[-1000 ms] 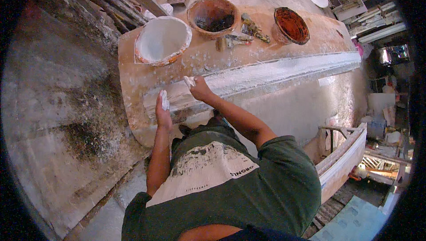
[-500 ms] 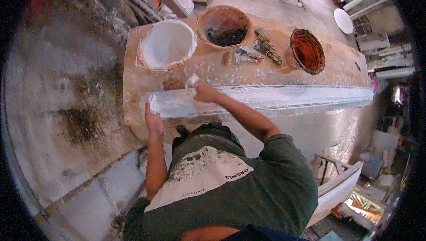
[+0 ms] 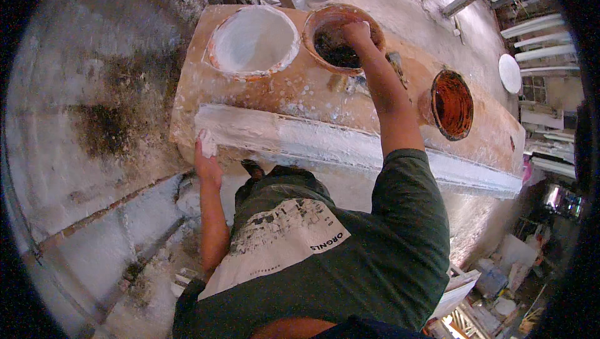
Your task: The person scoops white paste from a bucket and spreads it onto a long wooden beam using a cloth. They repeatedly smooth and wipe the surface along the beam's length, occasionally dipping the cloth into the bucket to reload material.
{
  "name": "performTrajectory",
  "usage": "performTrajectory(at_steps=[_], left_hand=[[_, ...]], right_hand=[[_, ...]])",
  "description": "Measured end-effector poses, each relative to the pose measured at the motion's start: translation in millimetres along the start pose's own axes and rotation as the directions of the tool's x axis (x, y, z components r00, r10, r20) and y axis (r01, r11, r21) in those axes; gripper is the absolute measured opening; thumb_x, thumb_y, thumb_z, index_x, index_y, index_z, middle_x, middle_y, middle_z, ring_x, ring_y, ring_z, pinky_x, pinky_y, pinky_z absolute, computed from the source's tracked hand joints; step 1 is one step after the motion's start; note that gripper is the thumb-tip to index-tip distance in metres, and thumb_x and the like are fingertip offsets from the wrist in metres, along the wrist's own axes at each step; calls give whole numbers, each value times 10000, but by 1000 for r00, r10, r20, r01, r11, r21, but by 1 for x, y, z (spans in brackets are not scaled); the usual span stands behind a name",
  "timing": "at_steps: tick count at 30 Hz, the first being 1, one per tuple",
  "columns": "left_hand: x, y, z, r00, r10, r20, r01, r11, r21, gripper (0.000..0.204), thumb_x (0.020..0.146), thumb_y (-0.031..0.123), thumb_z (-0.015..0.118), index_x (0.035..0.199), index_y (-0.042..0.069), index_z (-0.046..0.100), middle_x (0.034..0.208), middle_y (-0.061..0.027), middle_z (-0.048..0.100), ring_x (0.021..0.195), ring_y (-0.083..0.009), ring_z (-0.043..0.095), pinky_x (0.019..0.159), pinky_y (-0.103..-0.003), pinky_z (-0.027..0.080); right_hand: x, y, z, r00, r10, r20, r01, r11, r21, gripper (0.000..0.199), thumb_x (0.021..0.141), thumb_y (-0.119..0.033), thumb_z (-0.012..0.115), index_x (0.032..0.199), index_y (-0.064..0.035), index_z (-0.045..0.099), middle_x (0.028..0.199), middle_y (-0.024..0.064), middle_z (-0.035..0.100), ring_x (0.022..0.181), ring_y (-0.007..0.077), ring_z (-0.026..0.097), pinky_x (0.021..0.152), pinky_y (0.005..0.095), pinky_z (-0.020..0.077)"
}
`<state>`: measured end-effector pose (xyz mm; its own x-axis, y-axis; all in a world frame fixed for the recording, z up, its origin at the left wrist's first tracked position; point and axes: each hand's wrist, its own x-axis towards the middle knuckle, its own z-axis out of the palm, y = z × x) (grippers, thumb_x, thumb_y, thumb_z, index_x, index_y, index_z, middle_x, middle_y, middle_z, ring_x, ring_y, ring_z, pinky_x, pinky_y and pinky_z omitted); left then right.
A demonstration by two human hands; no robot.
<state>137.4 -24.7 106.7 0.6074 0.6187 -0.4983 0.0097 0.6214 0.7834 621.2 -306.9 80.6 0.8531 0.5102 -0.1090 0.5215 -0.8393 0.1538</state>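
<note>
My right hand (image 3: 355, 31) reaches across the table and rests on the rim of a brown bowl (image 3: 325, 21) that holds dark liquid. Whether its fingers grip anything is hidden. My left hand (image 3: 206, 151), coated in white plaster, presses against the near left end of a long white plaster moulding (image 3: 325, 142) lying along the front edge of the orange table (image 3: 312, 92). A white plaster-filled basin (image 3: 253, 39) stands to the left of the brown bowl.
An empty orange bowl (image 3: 451, 103) sits at the right of the table. Small tools (image 3: 350, 83) lie between the bowls. More white mouldings (image 3: 525, 26) and a white disc (image 3: 509, 71) lie far right. The floor (image 3: 94, 139) is plaster-stained concrete.
My right hand left the moulding and moved forward to the brown bowl. My left hand stayed at the moulding's left end. The camera moved closer to the table.
</note>
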Motion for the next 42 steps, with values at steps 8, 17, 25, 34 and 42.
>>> performTrajectory(at_steps=[8, 17, 25, 34, 42], left_hand=[[2, 4, -15, 993, 78, -87, -73, 995, 67, 466, 912, 347, 428, 1295, 82, 433, 1333, -46, 424, 1232, -183, 370, 1043, -323, 225], [15, 14, 14, 997, 62, 40, -61, 998, -14, 451, 906, 296, 460, 1273, 35, 434, 1300, -88, 456, 1197, -227, 426, 1021, -347, 317], [11, 15, 12, 998, 39, -43, -37, 998, 42, 484, 900, 348, 473, 1268, 36, 445, 1292, -74, 469, 1193, -211, 430, 1017, -336, 313], [13, 5, -22, 1000, 25, 0, -25, 999, 33, 489, 884, 401, 461, 1281, 116, 460, 1306, -21, 452, 1220, -174, 374, 1041, -330, 181], [7, 6, -9, 987, 91, 135, -116, 974, 194, 465, 877, 384, 465, 1272, 138, 467, 1313, -19, 435, 1259, -178, 319, 1049, -414, 129]], right_hand=[[-3, 20, -32, 944, -268, -191, 321, 877, 358, 423, 699, -468, 630, 879, -88, 680, 884, 132, 660, 809, 287, 634, 740, 404, 486], [-7, 28, -28, 943, -331, -38, 262, 667, 697, 240, 678, -264, 646, 782, -50, 674, 770, 132, 658, 698, 269, 622, 641, 376, 469], [-15, 24, -30, 998, -54, -38, 65, 879, 472, 221, 648, -246, 666, 757, -54, 670, 797, 129, 660, 712, 285, 622, 653, 389, 478], [-17, 26, -42, 967, 236, -98, -141, 815, 562, 357, 601, -294, 743, 825, -28, 664, 863, 186, 649, 808, 324, 634, 708, 385, 502], [-37, 20, -91, 956, 253, -148, -18, 555, 832, 302, 677, -258, 718, 854, -15, 682, 796, 136, 667, 724, 217, 639, 674, 322, 493]])
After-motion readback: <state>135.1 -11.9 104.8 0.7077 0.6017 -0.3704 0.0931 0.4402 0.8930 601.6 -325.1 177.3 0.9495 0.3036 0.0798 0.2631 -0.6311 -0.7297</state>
